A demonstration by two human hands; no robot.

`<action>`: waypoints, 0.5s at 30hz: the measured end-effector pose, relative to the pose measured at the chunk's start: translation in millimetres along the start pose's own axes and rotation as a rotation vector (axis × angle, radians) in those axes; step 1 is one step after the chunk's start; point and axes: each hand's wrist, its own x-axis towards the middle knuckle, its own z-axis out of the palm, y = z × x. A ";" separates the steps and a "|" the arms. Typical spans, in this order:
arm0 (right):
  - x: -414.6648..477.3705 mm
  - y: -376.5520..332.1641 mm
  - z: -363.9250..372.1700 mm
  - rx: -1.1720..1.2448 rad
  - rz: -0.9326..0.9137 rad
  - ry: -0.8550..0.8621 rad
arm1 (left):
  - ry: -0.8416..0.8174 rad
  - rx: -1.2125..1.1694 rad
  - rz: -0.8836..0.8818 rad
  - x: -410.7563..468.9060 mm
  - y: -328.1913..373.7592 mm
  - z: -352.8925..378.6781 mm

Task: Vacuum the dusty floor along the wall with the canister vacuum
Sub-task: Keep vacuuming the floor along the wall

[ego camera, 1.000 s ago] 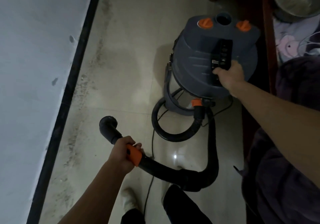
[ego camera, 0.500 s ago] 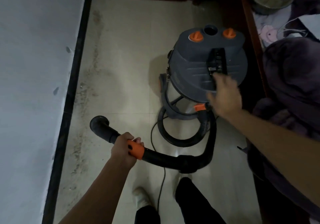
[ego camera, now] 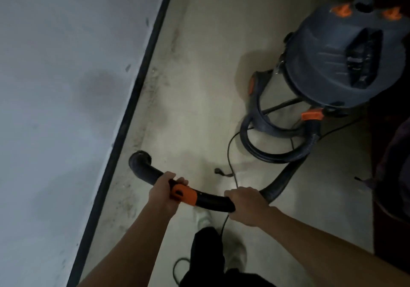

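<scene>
**Entry: hose pass along the wall edge, both hands on the tube**

1. Wall, grey, far left, edged by a black skirting strip. Judged guide line: run the suction opening parallel to the strip, close in.
2. Floor, pale tile. A dust band of dark specks lies just beside the strip, running ahead of and behind the hose end. Best worked in slow, overlapping strokes so no speckled patch is skipped.
3. Canister vacuum, grey with orange fittings, stands upper right, well apart from the wall. It will likely need pulling along once the slack runs out.
4. Hose, black, loops from the canister base across to the hands. The loop should stay loose and untwisted.
5. Hose mouth, a bent open end with no floor head fitted, sits near the strip, over the dust. Whether it touches the tile cannot be told. It should be held low.
6. Cord, thin, trails on the tile under the hose. It is a snag risk near the feet.
7. Right hand, arm reaching in from the lower right, fingers wrapped over the tube behind the orange collar.
8. Left hand, forearm angled up from below, closed round the tube ahead of the collar, steering the mouth.
</scene>
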 end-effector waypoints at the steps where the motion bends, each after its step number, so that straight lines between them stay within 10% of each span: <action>1: -1.0 -4.7 12.3 -0.030 -0.031 0.004 | 0.036 -0.002 0.015 3.7 -2.0 -21.2; 15: 1.3 -49.0 230.5 -0.310 0.065 -0.050 | 0.398 0.559 0.241 68.4 -124.5 -299.8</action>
